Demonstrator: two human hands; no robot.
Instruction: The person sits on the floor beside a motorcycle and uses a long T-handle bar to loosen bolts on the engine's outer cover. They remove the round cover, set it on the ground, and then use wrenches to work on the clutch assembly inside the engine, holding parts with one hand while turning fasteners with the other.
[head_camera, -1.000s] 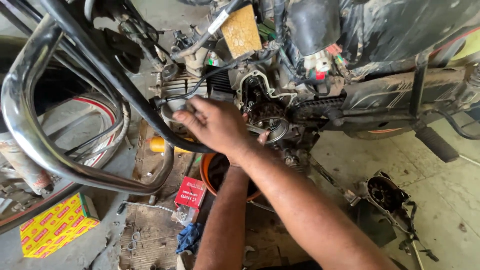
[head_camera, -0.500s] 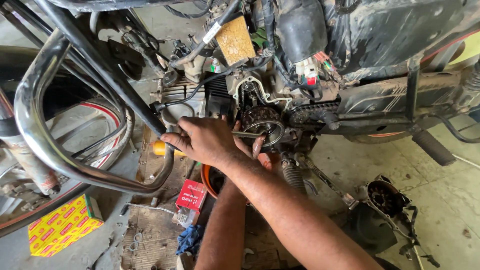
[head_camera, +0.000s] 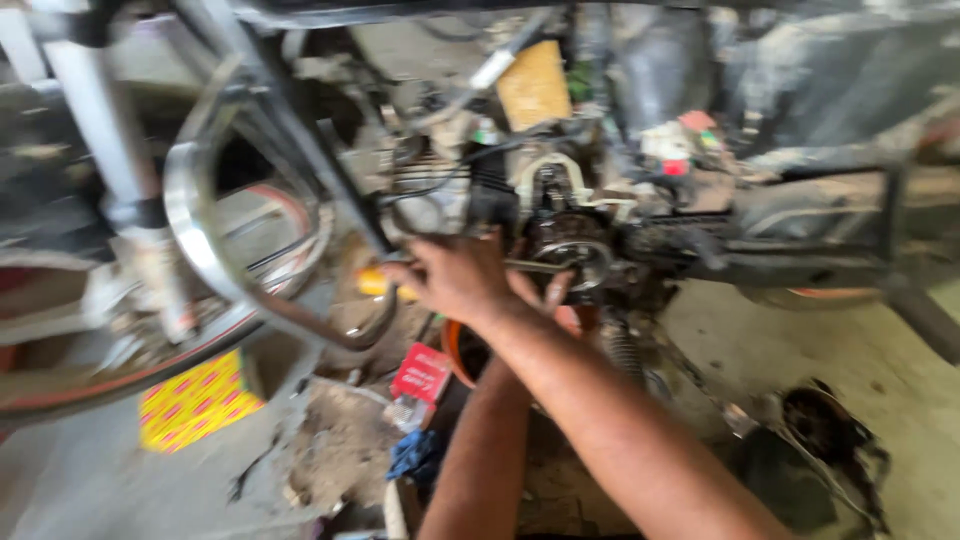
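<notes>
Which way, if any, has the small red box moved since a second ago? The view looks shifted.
No. The red box still lies just left of the orange basin, below the chrome guard bar; only the camera swung.

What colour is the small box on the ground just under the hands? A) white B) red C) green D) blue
B, the small box lying on the dirty floor below the hands is red, next to the orange bowl.
</notes>
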